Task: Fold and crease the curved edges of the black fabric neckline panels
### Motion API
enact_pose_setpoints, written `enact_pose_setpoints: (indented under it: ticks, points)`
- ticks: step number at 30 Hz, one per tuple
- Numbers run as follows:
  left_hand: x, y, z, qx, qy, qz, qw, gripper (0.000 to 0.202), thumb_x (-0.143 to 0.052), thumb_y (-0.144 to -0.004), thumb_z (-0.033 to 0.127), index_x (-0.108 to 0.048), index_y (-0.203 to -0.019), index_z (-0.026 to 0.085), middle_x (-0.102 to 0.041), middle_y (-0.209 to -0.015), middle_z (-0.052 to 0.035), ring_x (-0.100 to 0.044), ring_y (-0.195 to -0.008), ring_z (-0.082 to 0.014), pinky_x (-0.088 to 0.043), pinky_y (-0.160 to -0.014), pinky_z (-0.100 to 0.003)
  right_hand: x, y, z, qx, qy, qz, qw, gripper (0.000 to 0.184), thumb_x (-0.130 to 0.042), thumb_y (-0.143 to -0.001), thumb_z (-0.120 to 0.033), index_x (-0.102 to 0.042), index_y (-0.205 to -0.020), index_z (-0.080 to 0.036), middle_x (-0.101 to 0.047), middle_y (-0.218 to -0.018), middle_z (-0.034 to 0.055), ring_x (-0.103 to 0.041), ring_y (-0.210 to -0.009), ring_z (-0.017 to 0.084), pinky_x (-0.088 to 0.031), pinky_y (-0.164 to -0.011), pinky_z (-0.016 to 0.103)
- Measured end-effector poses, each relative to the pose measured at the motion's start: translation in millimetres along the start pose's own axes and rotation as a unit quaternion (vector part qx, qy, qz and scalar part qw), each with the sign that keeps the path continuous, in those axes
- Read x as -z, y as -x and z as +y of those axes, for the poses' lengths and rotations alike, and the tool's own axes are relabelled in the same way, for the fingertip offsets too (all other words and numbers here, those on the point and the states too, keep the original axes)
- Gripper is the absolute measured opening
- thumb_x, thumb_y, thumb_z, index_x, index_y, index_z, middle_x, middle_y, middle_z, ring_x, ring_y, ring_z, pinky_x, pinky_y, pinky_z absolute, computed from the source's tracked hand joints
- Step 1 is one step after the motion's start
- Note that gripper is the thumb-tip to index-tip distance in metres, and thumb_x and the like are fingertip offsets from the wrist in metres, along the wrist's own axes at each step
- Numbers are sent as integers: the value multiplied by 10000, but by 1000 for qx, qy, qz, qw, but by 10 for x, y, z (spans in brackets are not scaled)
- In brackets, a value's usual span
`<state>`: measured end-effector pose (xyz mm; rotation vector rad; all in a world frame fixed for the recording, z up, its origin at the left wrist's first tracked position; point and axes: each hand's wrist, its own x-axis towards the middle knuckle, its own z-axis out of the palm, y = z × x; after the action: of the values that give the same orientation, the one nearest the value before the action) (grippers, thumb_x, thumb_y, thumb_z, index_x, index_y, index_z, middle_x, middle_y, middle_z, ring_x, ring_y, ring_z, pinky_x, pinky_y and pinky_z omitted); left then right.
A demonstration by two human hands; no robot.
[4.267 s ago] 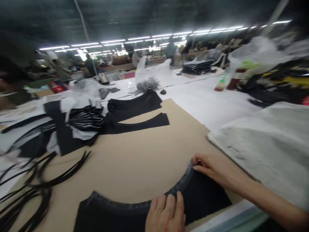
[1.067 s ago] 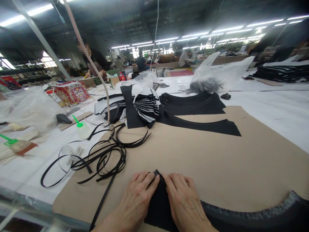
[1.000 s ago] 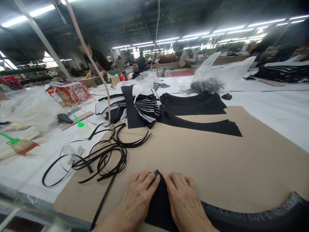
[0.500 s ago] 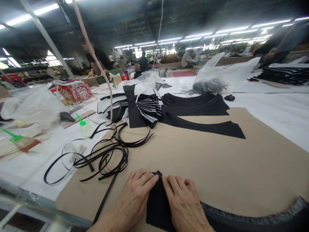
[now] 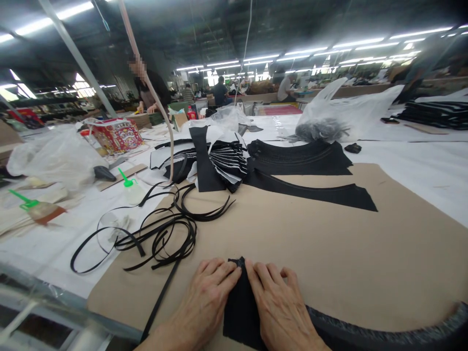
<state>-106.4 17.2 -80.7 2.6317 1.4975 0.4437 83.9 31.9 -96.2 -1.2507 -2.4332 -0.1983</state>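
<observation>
A curved black fabric piece (image 5: pixel 242 317) lies on the tan board at the near edge, its far end between my two hands. At that end's left edge, the fingers of my left hand (image 5: pixel 209 295) are bent together, thumb and forefinger pinching the material. My right hand (image 5: pixel 280 302) presses bunched fingertips on the right edge of the same end. A small folded bit with a rough, greyish surface shows between the fingertips. Out to the right, the piece's long edge carries a fuzzy grey strip (image 5: pixel 409 336). What lies under my palms is hidden.
Coiled black strips (image 5: pixel 171 229) lie left on the tan board (image 5: pixel 300 234). Beyond are black curved panels (image 5: pixel 310 192) and a fanned stack (image 5: pixel 228 163). Green-tipped bottles (image 5: pixel 132 190), a red patterned box (image 5: pixel 119 136) and plastic bags (image 5: pixel 347 109) stand farther back. A hanging cord (image 5: pixel 161 107) drops in front; people work behind.
The whole view has shifted slightly, so the table contents sit a little farther right. Both hands keep nearly the same hold on the black fabric piece.
</observation>
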Motion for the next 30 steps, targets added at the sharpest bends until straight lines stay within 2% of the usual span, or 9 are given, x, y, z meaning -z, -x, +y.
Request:
enact_pose_setpoints:
  ticks: [5, 13, 18, 23, 25, 28, 30]
  points:
    - [-1, -2, 6, 7, 17, 4, 1000, 541, -436, -866, 40, -457, -1356, 270, -608, -1246, -9, -511, -1095, -199, -423, -955, -376, 26, -29, 1, -10, -12, -48, 999, 632, -556, -680, -124, -501, -1310, -129, -634, -1061, 81, -488, -909, 253, -305, -821, 479]
    - [-12, 6, 10, 6, 14, 6, 1000, 527, -424, -863, 30, -473, -1342, 243, -608, -1243, -12, -515, -1085, -206, -415, -958, -374, 10, -49, 2, -5, -14, -52, 999, 648, -541, -689, -110, -484, -1333, -152, -630, -1092, 95, -501, -943, 272, -312, -859, 504]
    - [-49, 23, -11, 17, -6, -13, 1000, 554, -434, -850, 36, -448, -1361, 251, -589, -1292, -3, -506, -1120, -223, -395, -977, -400, -132, 27, 21, 23, -10, -21, 999, 674, -502, -698, -100, -447, -1369, -135, -611, -1181, 130, -497, -1007, 320, -311, -885, 546]
    - [-57, 29, 0, -4, -32, 1, 999, 522, -440, -846, 39, -471, -1335, 218, -599, -1282, -20, -524, -1095, -224, -399, -957, -400, -211, 136, -2, 43, 10, 28, 999, 655, -461, -779, -111, -368, -1427, -126, -530, -1325, 142, -395, -1213, 343, -238, -1000, 573]
    - [-56, 25, 7, -9, -35, 13, 999, 514, -447, -845, 41, -478, -1328, 215, -607, -1268, -20, -528, -1082, -219, -397, -956, -392, -133, 87, 5, 30, -2, -3, 1000, 653, -472, -767, -109, -393, -1414, -150, -550, -1294, 139, -427, -1180, 337, -266, -988, 562]
    - [-47, 15, 16, -13, -27, 30, 999, 502, -449, -840, 31, -499, -1304, 215, -618, -1246, -18, -529, -1068, -206, -397, -947, -370, 94, -64, 62, -16, -68, -117, 991, 681, -468, -740, -92, -410, -1411, -189, -603, -1169, 122, -515, -1017, 300, -357, -906, 517]
    - [-36, 10, 25, -10, -16, 37, 999, 491, -438, -842, 20, -517, -1282, 223, -622, -1236, -15, -527, -1065, -197, -396, -940, -361, 259, -138, 128, -45, -116, -171, 977, 703, -444, -750, -80, -367, -1441, -187, -597, -1166, 115, -521, -1007, 277, -379, -897, 485]
